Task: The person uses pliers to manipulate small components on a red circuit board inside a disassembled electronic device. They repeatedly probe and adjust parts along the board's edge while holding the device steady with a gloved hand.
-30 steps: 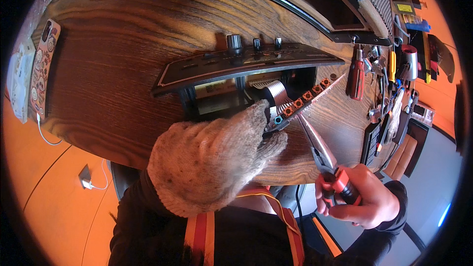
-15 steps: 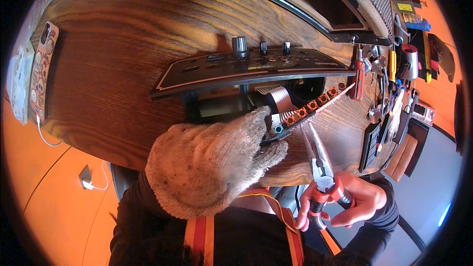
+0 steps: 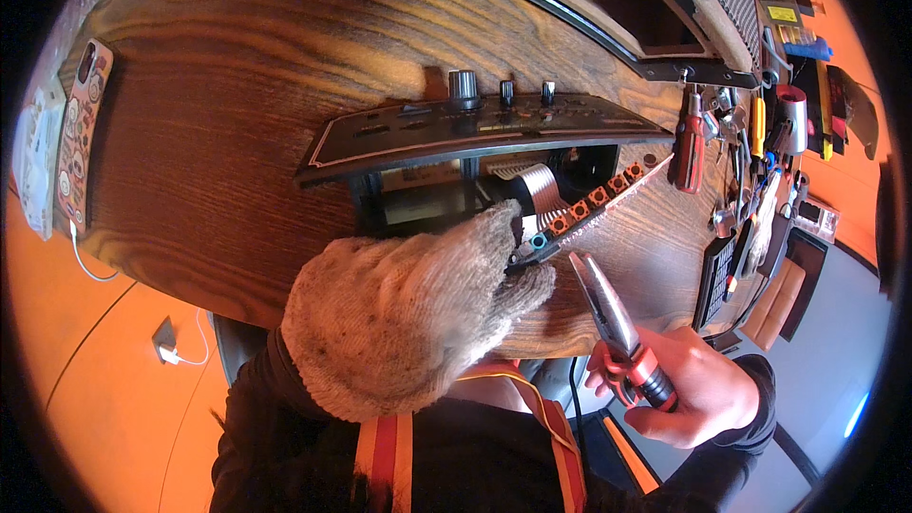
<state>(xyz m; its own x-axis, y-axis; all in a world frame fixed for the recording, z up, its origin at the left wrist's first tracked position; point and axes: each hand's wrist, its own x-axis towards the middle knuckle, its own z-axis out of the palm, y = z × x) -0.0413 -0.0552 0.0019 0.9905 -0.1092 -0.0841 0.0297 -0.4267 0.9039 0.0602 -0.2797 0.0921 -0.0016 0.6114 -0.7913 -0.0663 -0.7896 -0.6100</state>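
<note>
My left hand [image 3: 408, 313], in a dirty white knit glove, is closed on the near end of a narrow circuit board [image 3: 594, 211]. Several orange push buttons and one blue button line the board. A grey ribbon cable [image 3: 543, 188] runs from it into the open underside of a black control panel [image 3: 475, 128], which stands tilted on the table with knobs on top. Bare, my right hand [image 3: 698, 385] grips pliers [image 3: 613, 313] by their red and black handles. The pliers' tips point at the board's near edge and stand a little apart from it.
A red screwdriver [image 3: 692, 147] lies right of the panel, beside a pile of tools. Behind stands a large black-framed housing [image 3: 655, 66] with a metal grille. A phone [image 3: 84, 133] with a charging cable lies at the left edge of the wooden table [image 3: 209, 133].
My right hand has turned the pliers, so their jaws now show edge-on and their handles are closer together. The tips have shifted slightly left and down. The board and panel have barely moved.
</note>
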